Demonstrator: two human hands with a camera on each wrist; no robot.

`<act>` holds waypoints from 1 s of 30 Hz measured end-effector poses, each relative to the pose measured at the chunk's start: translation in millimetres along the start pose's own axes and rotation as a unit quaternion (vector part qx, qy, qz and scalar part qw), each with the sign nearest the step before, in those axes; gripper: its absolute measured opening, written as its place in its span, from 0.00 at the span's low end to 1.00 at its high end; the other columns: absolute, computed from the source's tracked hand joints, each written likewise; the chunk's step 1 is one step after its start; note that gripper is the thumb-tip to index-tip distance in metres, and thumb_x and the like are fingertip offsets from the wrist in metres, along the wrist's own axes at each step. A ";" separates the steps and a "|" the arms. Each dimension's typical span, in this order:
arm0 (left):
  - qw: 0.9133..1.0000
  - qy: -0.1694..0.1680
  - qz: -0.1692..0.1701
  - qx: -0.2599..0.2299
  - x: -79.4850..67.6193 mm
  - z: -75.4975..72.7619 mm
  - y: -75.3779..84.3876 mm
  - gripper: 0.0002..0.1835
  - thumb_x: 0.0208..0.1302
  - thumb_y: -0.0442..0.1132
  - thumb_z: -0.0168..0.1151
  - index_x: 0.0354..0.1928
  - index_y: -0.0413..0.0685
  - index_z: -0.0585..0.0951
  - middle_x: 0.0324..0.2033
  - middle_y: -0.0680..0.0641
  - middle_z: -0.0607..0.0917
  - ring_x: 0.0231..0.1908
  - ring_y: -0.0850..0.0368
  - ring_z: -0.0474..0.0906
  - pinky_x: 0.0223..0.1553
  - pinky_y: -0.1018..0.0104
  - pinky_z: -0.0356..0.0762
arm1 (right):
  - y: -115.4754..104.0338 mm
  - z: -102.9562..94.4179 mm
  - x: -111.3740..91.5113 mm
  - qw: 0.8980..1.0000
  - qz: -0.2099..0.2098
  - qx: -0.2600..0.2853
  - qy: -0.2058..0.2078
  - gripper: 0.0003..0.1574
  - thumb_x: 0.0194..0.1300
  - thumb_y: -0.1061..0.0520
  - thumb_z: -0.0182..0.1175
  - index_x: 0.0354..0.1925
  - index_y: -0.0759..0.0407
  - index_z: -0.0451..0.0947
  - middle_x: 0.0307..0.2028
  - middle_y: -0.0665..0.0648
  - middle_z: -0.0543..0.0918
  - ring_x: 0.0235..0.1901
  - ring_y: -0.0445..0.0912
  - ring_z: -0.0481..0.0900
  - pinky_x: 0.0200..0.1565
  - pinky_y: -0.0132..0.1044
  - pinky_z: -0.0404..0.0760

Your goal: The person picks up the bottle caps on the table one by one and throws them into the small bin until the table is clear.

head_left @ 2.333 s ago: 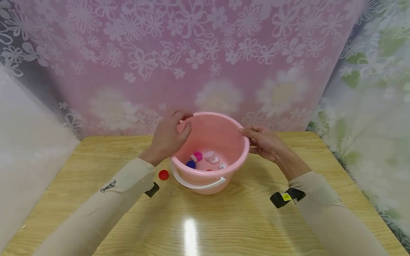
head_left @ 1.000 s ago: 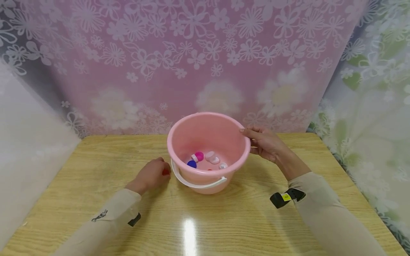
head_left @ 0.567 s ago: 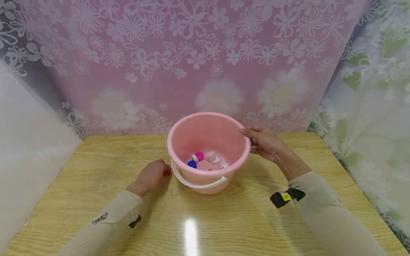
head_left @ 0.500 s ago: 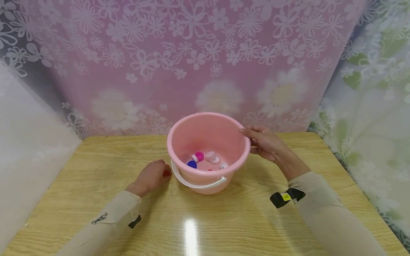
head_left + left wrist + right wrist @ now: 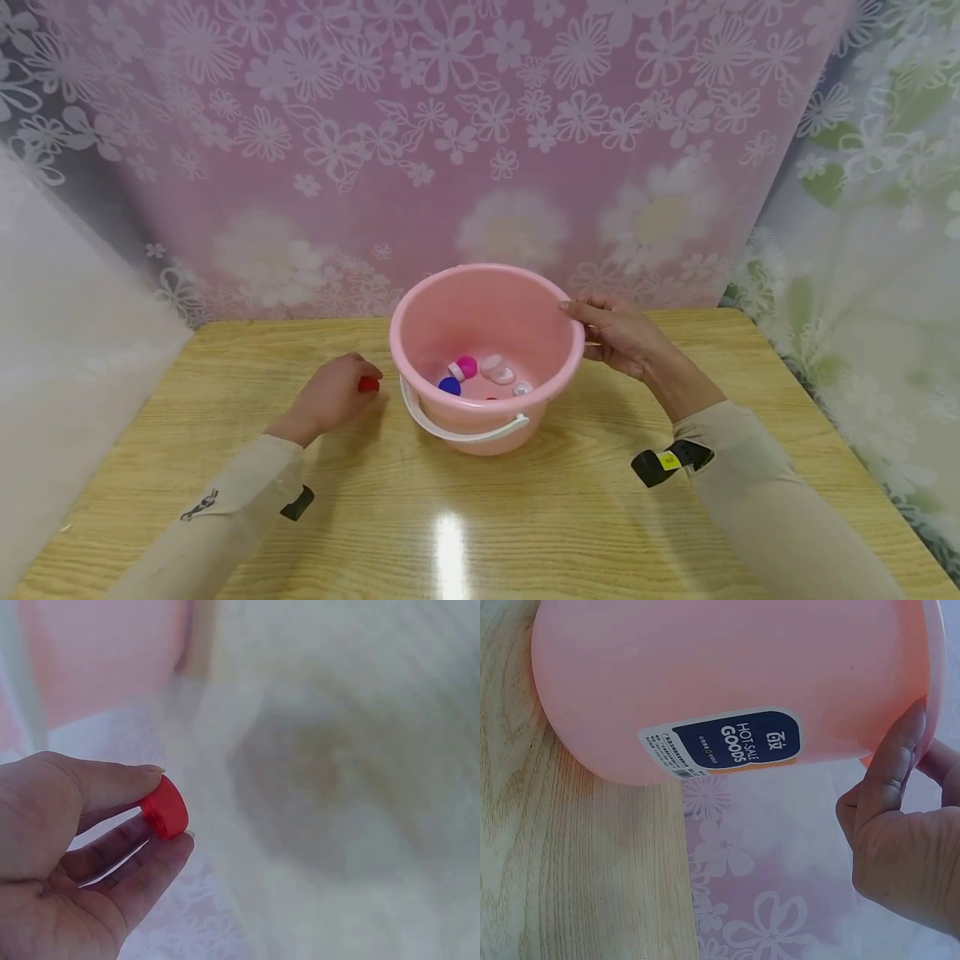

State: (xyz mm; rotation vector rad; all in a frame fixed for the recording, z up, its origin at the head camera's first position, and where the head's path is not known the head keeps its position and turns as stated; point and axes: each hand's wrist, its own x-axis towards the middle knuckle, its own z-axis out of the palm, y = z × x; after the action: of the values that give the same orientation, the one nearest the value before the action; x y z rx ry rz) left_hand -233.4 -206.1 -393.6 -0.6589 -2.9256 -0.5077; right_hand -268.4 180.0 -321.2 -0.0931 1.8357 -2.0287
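Observation:
Between thumb and fingers my left hand (image 5: 334, 393) pinches a red bottle cap (image 5: 166, 808), just left of the pink bucket (image 5: 487, 417). In the left wrist view the cap is held on its edge, apart from the bucket. My right hand (image 5: 618, 333) grips the bucket's rim on the right side, thumb over the lip. On the bucket's floor lie a blue cap (image 5: 450, 385), a magenta cap (image 5: 467, 367), several white or pale caps (image 5: 492, 365) and a red one mostly hidden by the near rim.
The white bucket handle (image 5: 465, 435) hangs down at the front. Everything stands on a wooden table (image 5: 570, 525). A pink flowered cloth (image 5: 337, 167) rises behind the table's back edge. The bucket's outer side bears a dark label (image 5: 742, 742).
My left hand left the bucket's rim, took the red cap from the table and has lifted it slightly, back to the left. The right hand has kept its grip on the rim.

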 end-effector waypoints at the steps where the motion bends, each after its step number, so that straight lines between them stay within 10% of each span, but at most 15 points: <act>1: 1.000 0.004 0.000 0.000 0.6 -4.6 -0.6 0.08 0.56 0.30 0.65 0.39 0.36 0.84 0.34 0.42 0.82 0.35 0.47 0.78 0.38 0.53 0.81 | 0.3 0.0 0.0 1.000 0.000 -0.001 0.001 0.27 0.68 0.51 0.59 0.54 0.68 0.65 0.41 0.60 0.75 0.34 0.46 0.82 0.38 0.35 0.84; 14: 0.998 0.060 -0.022 -0.011 27.6 -92.9 22.2 0.13 0.63 0.33 0.60 0.48 0.34 0.81 0.42 0.37 0.79 0.39 0.44 0.78 0.40 0.50 0.80 | 1.3 -0.6 1.3 1.000 0.006 -0.001 0.002 0.27 0.68 0.50 0.59 0.55 0.67 0.66 0.41 0.59 0.75 0.35 0.46 0.82 0.38 0.35 0.84; 21: 0.994 0.106 0.014 -0.015 52.0 -111.4 56.1 0.12 0.63 0.33 0.61 0.48 0.36 0.82 0.43 0.39 0.79 0.42 0.45 0.78 0.45 0.52 0.80 | 1.0 -0.8 0.4 1.000 0.006 0.008 0.000 0.26 0.68 0.51 0.59 0.54 0.68 0.66 0.41 0.59 0.75 0.34 0.45 0.82 0.37 0.35 0.84; 30: 0.993 0.078 0.091 0.018 72.6 -124.8 101.5 0.13 0.61 0.36 0.66 0.47 0.42 0.83 0.42 0.44 0.80 0.42 0.50 0.75 0.45 0.60 0.79 | 0.6 -0.7 1.4 1.000 0.004 0.007 -0.002 0.23 0.69 0.51 0.59 0.52 0.66 0.67 0.40 0.58 0.75 0.34 0.45 0.82 0.38 0.35 0.84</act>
State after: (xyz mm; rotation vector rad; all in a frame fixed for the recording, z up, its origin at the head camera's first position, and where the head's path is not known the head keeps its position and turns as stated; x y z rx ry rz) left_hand -252.0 -133.4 -233.8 -0.8319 -2.6905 -0.4625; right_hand -269.8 180.1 -322.2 -0.0865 1.8166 -2.0349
